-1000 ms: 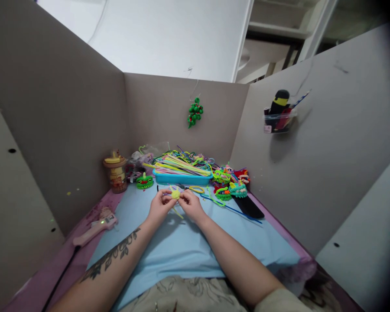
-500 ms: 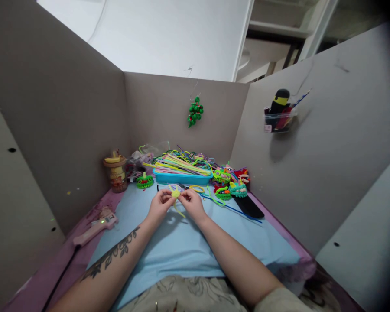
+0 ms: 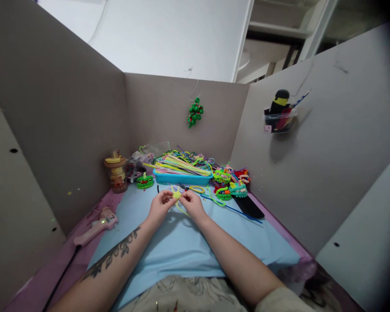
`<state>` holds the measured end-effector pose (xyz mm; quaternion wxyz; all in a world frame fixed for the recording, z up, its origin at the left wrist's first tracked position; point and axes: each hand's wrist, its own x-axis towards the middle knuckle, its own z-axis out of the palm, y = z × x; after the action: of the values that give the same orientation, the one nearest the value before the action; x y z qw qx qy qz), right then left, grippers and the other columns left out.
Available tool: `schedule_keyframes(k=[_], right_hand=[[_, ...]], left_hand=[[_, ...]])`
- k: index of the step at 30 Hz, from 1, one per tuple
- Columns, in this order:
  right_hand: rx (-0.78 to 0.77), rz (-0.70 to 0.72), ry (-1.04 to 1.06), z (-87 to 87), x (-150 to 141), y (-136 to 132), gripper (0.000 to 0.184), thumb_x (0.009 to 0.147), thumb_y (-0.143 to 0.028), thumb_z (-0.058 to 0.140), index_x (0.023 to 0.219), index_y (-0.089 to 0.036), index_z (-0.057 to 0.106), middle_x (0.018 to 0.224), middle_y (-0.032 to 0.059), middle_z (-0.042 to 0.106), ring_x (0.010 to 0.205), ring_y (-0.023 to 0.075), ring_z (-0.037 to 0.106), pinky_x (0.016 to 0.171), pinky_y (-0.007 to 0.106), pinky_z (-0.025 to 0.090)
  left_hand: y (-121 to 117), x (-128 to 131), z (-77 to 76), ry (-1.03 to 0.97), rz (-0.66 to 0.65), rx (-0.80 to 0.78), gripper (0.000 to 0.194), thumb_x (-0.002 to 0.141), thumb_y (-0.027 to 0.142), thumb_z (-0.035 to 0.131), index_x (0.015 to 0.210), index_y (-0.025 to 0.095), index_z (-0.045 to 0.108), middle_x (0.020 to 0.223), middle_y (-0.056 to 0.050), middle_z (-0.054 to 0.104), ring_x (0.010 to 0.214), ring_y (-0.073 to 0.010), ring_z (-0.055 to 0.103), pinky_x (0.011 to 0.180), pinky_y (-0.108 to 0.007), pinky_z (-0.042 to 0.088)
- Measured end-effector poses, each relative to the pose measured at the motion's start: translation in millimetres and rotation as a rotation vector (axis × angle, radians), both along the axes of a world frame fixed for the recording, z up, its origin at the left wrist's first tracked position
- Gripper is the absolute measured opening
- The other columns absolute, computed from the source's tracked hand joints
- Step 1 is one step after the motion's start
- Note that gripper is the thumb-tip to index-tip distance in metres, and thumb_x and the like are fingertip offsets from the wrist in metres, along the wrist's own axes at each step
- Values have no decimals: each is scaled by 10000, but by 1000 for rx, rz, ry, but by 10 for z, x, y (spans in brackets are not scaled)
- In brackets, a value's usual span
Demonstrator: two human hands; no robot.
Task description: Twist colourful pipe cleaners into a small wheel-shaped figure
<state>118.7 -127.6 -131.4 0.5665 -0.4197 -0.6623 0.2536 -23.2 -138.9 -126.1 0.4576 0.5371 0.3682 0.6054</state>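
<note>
We pinch the yellow fuzzy piece between both hands, our left hand gripping its left edge and our right hand its right, above the blue cloth. Its middle already looks gathered into a small rounded disc, but thin ends jut beyond the grip and one strand trails below, so we judge the shaping part done, with those ends left loose. Just past the grip lie yellow-handled scissors; farther beyond stands the blue tray of fuzzy stems.
</note>
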Motion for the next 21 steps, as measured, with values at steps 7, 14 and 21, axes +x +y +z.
schedule_keyframes(k=[7,14,21], right_hand=[[-44,62,62,-28,4,30,174,685,-285,547,570,-186,463,583,-36,424,561,113,398,541,233,333],[-54,-42,71,18,45,36,174,697,-307,545,583,-180,512,592,-22,470,571,122,423,553,237,348],[-16,-105,83,12,97,71,167,711,-287,547,583,-181,529,596,-18,488,597,131,441,571,244,367]], left_hand=[[-102,43,74,-36,-76,-47,371,581,326,749,817,162,514,621,16,614,568,-122,573,567,-231,433],[-39,43,106,32,221,62,392,612,336,725,896,182,504,643,34,560,562,-107,504,552,-221,389],[-1051,192,967,5,-411,297,351,743,523,562,589,209,594,574,-17,521,517,-131,478,501,-262,393]])
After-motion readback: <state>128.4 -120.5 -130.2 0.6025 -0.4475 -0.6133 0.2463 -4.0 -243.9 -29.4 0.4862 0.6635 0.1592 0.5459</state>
